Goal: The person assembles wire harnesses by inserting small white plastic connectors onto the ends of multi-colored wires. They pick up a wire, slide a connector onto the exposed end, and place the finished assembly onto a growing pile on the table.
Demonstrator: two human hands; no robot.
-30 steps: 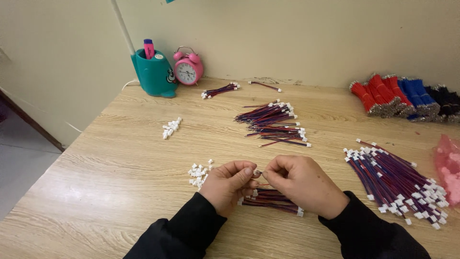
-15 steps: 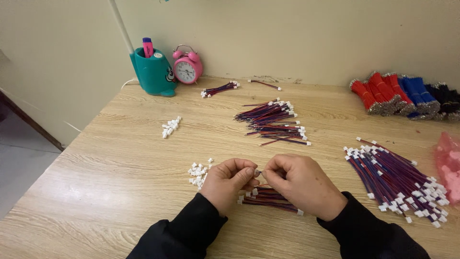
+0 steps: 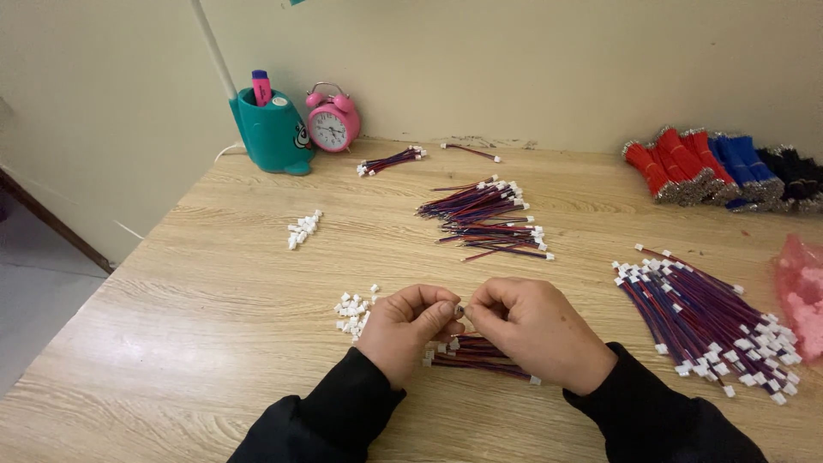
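Observation:
My left hand [image 3: 408, 326] and my right hand [image 3: 533, 330] meet fingertip to fingertip low over the wooden table [image 3: 214, 283]. Between the pinched fingers sits a small connector piece [image 3: 460, 309], mostly hidden. Under both hands lies a small bundle of red-and-blue wires [image 3: 480, 356] with white plugs. A little heap of white connector housings [image 3: 352, 309] lies just left of my left hand. Both sleeves are black.
A big pile of plugged wires [image 3: 707, 321] lies at the right, another wire pile [image 3: 489, 219] at mid-table, a small bundle [image 3: 390, 161] farther back. More white housings [image 3: 303, 229] sit left. A teal pen holder [image 3: 270, 129], pink alarm clock [image 3: 333, 124], red, blue and black wire bundles [image 3: 711, 167] and a pink bag [image 3: 801, 287] line the edges.
The hands stay pinched together in the same spot; only the fingers shift slightly. Nothing else on the table has moved.

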